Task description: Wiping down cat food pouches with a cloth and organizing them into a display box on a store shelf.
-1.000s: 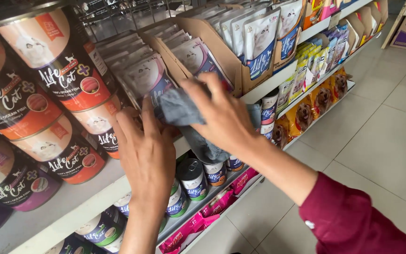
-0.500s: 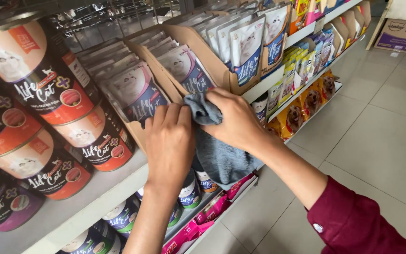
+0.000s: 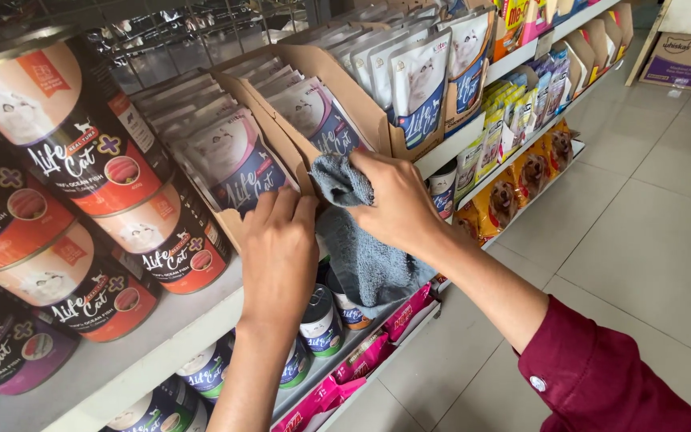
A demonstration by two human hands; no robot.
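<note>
My right hand (image 3: 397,204) grips a grey-blue cloth (image 3: 357,248) against the front of a brown cardboard display box (image 3: 281,152) of cat food pouches on the white shelf (image 3: 161,336). The cloth hangs down below the shelf edge. My left hand (image 3: 277,256) rests flat beside it, fingers on the box's front corner. A dark red sleeve covers my right forearm. Pouches (image 3: 237,164) with cat pictures stand upright in the box.
Stacked cat food cans (image 3: 81,200) fill the shelf at left. Another box of pouches (image 3: 417,88) stands to the right. Smaller cans (image 3: 321,320) and pink packets (image 3: 361,356) sit on lower shelves. Yellow pet food bags (image 3: 521,176) line the aisle; a carton (image 3: 685,60) sits on the tiled floor.
Both hands have shifted along the shelf to the pouch box's front edge. The cloth went with my right hand, and the view moved closer.
</note>
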